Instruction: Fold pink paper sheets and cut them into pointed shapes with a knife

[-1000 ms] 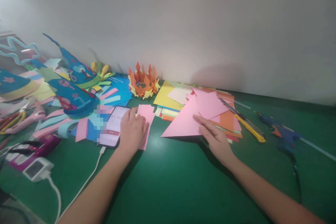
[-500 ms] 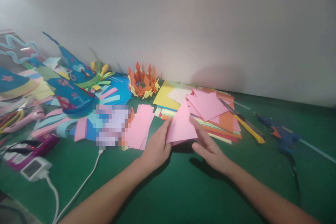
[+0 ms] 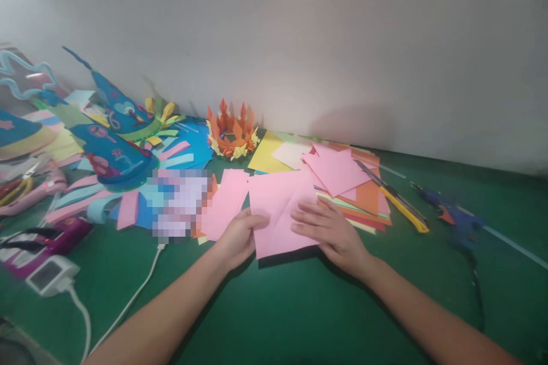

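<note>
A creased sheet of pink paper (image 3: 278, 211) is spread out between my hands, a little above the green table. My left hand (image 3: 240, 239) grips its left edge, thumb on top and the other fingers beneath. Across the right part of the sheet lies my right hand (image 3: 329, 231), its fingers stretched out flat on the surface. Pink strips (image 3: 225, 205) lie just left of the sheet. Behind it, pink squares (image 3: 336, 171) rest on a stack of coloured paper (image 3: 370, 199).
An orange paper crown (image 3: 233, 131) stands against the wall. On the right lie a yellow utility knife (image 3: 402, 208) and a blue glue gun (image 3: 458, 219). Blue cone hats (image 3: 115, 157), a purple power strip (image 3: 64, 242) and a white cable (image 3: 145, 279) occupy the left.
The pink paper was folded into a triangle and is now opened out into a square. My right hand has moved from its side onto its face.
</note>
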### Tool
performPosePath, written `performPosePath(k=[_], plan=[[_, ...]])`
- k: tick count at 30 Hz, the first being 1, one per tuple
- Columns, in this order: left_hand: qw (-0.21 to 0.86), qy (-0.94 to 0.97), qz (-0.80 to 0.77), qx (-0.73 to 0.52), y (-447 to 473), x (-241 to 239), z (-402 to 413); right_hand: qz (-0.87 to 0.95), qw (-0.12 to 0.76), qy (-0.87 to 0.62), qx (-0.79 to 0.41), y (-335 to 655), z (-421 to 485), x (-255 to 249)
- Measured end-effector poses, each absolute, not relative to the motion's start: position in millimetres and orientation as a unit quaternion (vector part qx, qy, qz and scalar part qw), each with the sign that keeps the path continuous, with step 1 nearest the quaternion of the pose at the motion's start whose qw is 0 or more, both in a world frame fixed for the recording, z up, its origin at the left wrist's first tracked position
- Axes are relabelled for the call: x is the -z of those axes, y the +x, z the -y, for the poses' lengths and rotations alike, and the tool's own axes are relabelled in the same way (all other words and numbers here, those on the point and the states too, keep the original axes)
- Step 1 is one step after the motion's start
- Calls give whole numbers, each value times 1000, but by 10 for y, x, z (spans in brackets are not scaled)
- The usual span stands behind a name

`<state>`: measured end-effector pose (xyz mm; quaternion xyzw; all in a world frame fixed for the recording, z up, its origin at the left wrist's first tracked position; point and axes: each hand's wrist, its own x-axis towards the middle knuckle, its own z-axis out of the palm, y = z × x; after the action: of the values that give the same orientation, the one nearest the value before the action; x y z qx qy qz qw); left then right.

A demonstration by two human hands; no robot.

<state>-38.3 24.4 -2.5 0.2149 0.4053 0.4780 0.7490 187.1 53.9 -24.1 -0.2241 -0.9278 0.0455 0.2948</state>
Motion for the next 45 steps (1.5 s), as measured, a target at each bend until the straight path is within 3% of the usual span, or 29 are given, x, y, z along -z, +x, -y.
performPosePath(k=[7,10,17,23,33,40,45], plan=[[736,269,-437,-441,-537,-3,-296,950,261,-122,-119,1859,-479,181],[719,319,-428,-445,-603,36,-324,936,285,-112,-176,1843,-444,166],[650,456,-443,-416,-630,121,-325,832,388,-292,-269,1828,-422,162],[610,504,-503,-348,-607,105,-321,760,373,-410,-339,1818,-421,153],[455,700,-474,-281,-614,61,-234,830,296,-331,-337,1822,-387,147],[465,753,-417,-208,-581,-8,-187,783,378,-352,-347,1832,-387,145],[338,794,-465,-199,-582,33,-184,812,362,-225,-398,1825,-399,107]])
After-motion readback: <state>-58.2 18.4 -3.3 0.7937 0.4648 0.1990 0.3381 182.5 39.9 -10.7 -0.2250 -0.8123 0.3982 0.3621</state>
